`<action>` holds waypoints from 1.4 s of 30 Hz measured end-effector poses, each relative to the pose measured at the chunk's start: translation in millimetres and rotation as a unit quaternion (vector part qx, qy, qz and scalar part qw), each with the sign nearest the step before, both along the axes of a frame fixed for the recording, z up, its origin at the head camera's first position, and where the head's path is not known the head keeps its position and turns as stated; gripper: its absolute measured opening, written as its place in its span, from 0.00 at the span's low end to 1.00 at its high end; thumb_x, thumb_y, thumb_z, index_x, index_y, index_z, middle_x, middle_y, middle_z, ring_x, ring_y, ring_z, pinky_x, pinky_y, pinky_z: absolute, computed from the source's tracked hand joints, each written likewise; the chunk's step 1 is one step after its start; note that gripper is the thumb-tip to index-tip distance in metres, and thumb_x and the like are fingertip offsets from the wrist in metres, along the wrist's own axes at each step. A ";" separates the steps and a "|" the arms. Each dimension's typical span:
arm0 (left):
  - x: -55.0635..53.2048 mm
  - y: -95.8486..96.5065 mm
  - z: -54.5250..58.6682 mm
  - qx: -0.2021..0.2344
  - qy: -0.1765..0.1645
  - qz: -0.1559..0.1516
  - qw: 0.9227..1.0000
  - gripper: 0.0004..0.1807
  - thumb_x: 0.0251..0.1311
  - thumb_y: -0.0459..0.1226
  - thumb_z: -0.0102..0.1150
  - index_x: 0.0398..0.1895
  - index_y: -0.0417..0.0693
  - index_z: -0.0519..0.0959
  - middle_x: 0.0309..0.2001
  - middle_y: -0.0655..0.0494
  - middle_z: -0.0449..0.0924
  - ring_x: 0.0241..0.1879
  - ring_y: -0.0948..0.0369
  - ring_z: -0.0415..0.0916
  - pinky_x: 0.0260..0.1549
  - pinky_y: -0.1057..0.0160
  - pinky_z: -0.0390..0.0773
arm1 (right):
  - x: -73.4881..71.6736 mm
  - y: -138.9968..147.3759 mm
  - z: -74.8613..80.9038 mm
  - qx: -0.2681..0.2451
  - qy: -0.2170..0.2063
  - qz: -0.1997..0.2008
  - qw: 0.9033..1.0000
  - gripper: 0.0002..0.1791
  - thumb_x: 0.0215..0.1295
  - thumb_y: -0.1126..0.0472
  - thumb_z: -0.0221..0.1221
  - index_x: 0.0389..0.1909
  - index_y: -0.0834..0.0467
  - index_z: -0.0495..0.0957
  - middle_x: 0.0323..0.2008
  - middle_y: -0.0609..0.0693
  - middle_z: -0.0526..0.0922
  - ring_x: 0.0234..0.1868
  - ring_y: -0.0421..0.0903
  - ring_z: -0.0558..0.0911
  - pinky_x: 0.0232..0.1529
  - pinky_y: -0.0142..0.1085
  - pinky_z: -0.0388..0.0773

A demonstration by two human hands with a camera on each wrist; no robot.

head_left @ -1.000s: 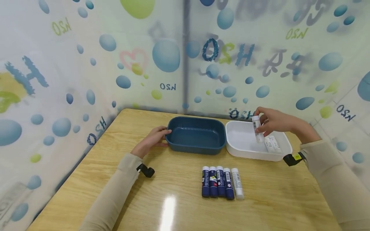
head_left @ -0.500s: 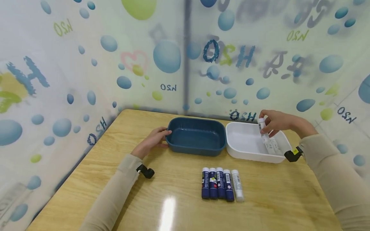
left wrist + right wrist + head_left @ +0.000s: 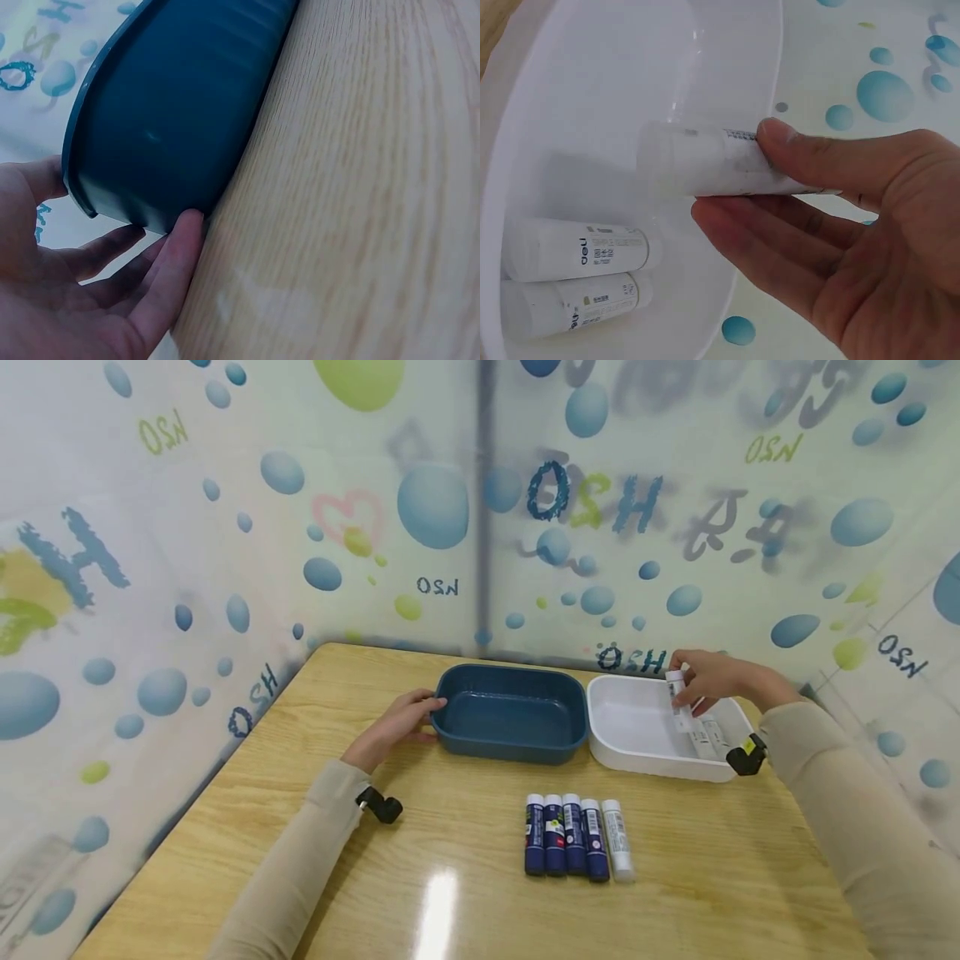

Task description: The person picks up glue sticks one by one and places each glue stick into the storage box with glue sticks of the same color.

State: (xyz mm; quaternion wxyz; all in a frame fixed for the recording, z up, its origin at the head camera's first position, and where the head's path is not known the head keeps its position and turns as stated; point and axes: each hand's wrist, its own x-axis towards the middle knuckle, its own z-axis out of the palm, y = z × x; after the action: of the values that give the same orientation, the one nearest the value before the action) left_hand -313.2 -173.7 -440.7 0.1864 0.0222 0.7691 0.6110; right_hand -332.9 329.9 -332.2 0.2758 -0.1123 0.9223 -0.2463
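My right hand pinches a white glue stick between thumb and fingers, over the right part of the white bin. The stick is nearly upright in the head view, its lower end inside the bin. Beside it, two white glue sticks lie side by side in that bin. At the left end of the dark blue bin, my left hand grips the wall, thumb over the rim and fingers against the outside. The thumb's tip is hidden behind the rim in the left wrist view.
In front of the bins, several dark blue glue sticks with white caps lie in a row on the wooden table. One white glue stick ends the row at the right. A patterned curtain stands close behind the bins.
My right hand has shifted slightly right and down with the white glue stick, closer over the two sticks in the white bin. The left hand stays on the dark blue bin.
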 end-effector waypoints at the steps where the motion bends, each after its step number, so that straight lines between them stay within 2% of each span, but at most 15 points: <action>1: -0.1 -0.1 -0.2 0.001 0.000 -0.001 1.000 0.32 0.78 0.50 0.51 0.76 0.42 0.62 0.70 0.39 0.69 0.66 0.45 0.75 0.52 0.55 0.88 | -0.9 0.4 -1.2 -0.001 -0.005 -0.002 1.000 0.27 0.73 0.65 0.62 0.62 0.67 0.57 0.53 0.69 0.76 0.40 0.49 0.84 0.46 0.45 0.90; 5: -0.7 -0.5 -0.5 0.003 -0.001 -0.004 1.000 0.33 0.78 0.50 0.50 0.77 0.42 0.61 0.70 0.39 0.69 0.67 0.45 0.75 0.53 0.55 0.88 | -4.7 1.1 -5.5 0.010 -0.024 0.000 1.000 0.26 0.72 0.64 0.62 0.61 0.67 0.59 0.51 0.66 0.77 0.41 0.50 0.82 0.47 0.45 0.90; 11: -1.3 -0.3 0.5 0.003 -0.001 -0.001 1.000 0.33 0.78 0.51 0.51 0.77 0.43 0.62 0.71 0.40 0.68 0.67 0.46 0.74 0.54 0.55 0.87 | -8.6 0.9 -9.3 0.043 -0.024 0.011 0.999 0.25 0.72 0.64 0.62 0.60 0.68 0.60 0.50 0.66 0.77 0.44 0.52 0.83 0.47 0.48 0.90; 23: -0.5 -0.3 0.9 0.002 -0.004 0.000 1.000 0.33 0.77 0.51 0.51 0.77 0.44 0.61 0.71 0.41 0.68 0.67 0.46 0.74 0.54 0.55 0.87 | -10.4 6.7 -18.9 0.059 -0.043 -0.023 0.997 0.27 0.72 0.61 0.64 0.60 0.68 0.61 0.48 0.64 0.79 0.44 0.52 0.84 0.50 0.48 0.89; 33: -0.5 3.2 2.0 0.003 -0.001 0.007 1.000 0.34 0.77 0.52 0.52 0.77 0.44 0.62 0.70 0.41 0.69 0.66 0.47 0.76 0.52 0.56 0.88 | -11.4 3.8 -22.1 0.071 -0.052 -0.029 0.996 0.25 0.73 0.59 0.63 0.58 0.67 0.61 0.39 0.60 0.82 0.39 0.50 0.83 0.45 0.43 0.90; 42: 0.4 0.9 0.2 0.002 -0.003 0.009 1.000 0.33 0.77 0.51 0.52 0.76 0.44 0.63 0.70 0.41 0.70 0.65 0.47 0.76 0.51 0.56 0.88 | -11.6 5.3 -32.0 0.076 -0.052 -0.028 0.995 0.23 0.74 0.60 0.62 0.59 0.65 0.64 0.40 0.58 0.81 0.39 0.50 0.81 0.43 0.43 0.88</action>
State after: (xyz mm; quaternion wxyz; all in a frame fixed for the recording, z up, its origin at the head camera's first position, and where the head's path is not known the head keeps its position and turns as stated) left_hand -312.8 -172.8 -440.5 0.1829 0.0136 0.7675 0.6143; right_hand -344.5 335.2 -364.2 0.3238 -0.0524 0.9256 -0.1886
